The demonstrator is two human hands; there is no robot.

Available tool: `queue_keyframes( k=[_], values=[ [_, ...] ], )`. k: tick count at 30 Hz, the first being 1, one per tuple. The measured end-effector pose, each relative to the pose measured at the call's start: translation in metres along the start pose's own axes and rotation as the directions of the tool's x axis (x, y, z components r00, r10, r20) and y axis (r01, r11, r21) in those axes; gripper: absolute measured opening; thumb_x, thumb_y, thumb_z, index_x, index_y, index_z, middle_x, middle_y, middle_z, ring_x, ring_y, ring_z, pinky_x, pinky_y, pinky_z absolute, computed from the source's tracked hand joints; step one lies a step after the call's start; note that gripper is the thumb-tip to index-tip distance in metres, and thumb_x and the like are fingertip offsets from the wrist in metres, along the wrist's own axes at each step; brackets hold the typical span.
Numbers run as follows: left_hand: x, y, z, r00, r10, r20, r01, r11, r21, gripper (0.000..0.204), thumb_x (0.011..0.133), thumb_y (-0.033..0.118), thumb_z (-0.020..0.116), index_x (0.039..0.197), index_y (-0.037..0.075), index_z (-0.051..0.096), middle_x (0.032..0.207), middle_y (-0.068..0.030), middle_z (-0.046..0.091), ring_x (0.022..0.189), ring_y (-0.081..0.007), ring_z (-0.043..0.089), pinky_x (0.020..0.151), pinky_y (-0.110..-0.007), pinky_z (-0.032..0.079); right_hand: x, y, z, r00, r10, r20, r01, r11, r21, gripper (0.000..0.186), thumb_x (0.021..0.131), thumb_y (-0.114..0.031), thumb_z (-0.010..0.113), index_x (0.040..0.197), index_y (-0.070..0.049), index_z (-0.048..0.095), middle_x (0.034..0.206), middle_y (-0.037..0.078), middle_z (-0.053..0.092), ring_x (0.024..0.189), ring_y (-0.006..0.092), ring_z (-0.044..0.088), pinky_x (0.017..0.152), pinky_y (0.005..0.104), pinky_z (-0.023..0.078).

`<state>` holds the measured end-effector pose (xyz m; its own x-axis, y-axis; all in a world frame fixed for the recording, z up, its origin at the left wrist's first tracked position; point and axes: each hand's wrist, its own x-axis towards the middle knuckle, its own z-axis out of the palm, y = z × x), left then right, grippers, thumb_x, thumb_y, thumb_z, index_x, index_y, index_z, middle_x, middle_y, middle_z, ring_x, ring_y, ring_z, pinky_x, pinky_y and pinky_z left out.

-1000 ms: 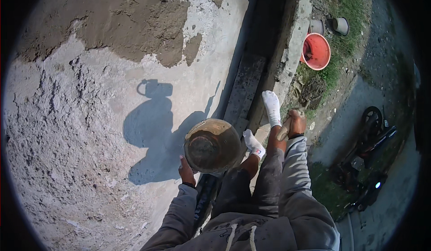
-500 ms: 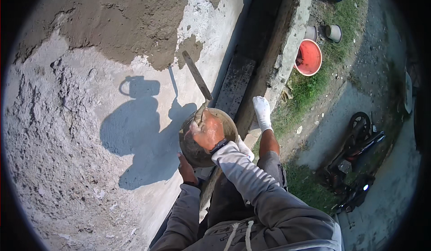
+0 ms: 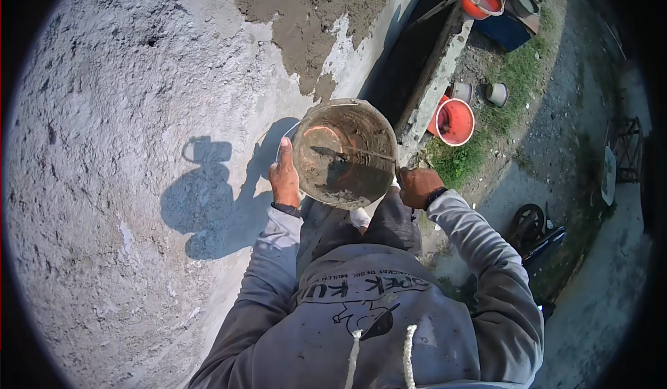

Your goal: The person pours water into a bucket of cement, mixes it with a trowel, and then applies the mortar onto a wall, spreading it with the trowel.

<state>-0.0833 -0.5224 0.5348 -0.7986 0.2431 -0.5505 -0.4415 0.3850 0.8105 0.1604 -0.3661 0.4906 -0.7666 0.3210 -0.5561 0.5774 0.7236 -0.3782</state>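
Round, mortar-caked bucket (image 3: 379, 122), between left hand (image 3: 284, 177) grasping it and right hand (image 3: 420, 187) clenching a thin muddy trowel (image 3: 375, 154), looks nearly empty.

The ground (image 3: 561, 135) was grey and dusty, with a strip of green grass (image 3: 515, 77) on it. A red bucket (image 3: 457, 119) sat by the grass. Two small pale pots (image 3: 497, 95) stood near it. Below them, a motorbike (image 3: 543, 244) stood on the ground.

Mostly grey and brown;
black print (image 3: 377, 325) on grey hoodie (image 3: 313, 361); muddy brown inside bucket (image 3: 377, 126); brown-blotched pale grey on wall (image 3: 132, 111).
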Motion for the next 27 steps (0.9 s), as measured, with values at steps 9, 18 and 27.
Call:
queue_keyframes(
  k=[9, 18, 27],
  values=[
    [-0.011, 0.046, -0.002, 0.596, 0.652, 0.470, -0.802, 0.519, 0.296, 0.019, 0.090, 0.022, 0.056, 0.104, 0.012, 0.064, 0.064, -0.0165, 0.052, 0.051, -0.0287, 0.047, 0.055, -0.039, 0.043, 0.024, -0.108, -0.071, 0.991, 0.000, -0.133, -0.015, 0.993, -0.113, 0.025, 0.083, -0.017, 0.049, 0.097, -0.008, 0.068, 0.099, 0.012, 0.066, 0.092, 0.0261, 0.064, 0.075, 0.0362, 0.052],
    [-0.076, 0.070, 0.016, 0.438, 0.715, 0.545, -0.858, 0.514, 0.015, 0.029, 0.085, 0.029, 0.061, 0.097, 0.003, 0.064, 0.092, -0.0143, 0.065, 0.082, -0.0200, 0.062, 0.074, -0.029, 0.047, -0.028, -0.127, -0.011, 0.981, -0.136, 0.141, 0.171, 0.947, -0.272, 0.025, 0.083, -0.018, 0.049, 0.096, -0.007, 0.067, 0.098, 0.010, 0.066, 0.095, 0.0239, 0.063, 0.071, 0.0396, 0.052],
    [-0.059, 0.048, 0.018, 0.223, 0.710, 0.668, -0.953, 0.016, 0.302, 0.029, 0.088, 0.031, 0.055, 0.088, 0.004, 0.066, 0.076, -0.0150, 0.063, 0.066, -0.0318, 0.060, 0.063, -0.036, 0.047, -0.047, -0.090, -0.060, 0.938, -0.045, -0.344, -0.081, 0.935, -0.344, 0.020, 0.086, -0.018, 0.046, 0.093, -0.001, 0.053, 0.080, 0.012, 0.064, 0.076, 0.0232, 0.064, 0.061, 0.0355, 0.049]
  ],
)
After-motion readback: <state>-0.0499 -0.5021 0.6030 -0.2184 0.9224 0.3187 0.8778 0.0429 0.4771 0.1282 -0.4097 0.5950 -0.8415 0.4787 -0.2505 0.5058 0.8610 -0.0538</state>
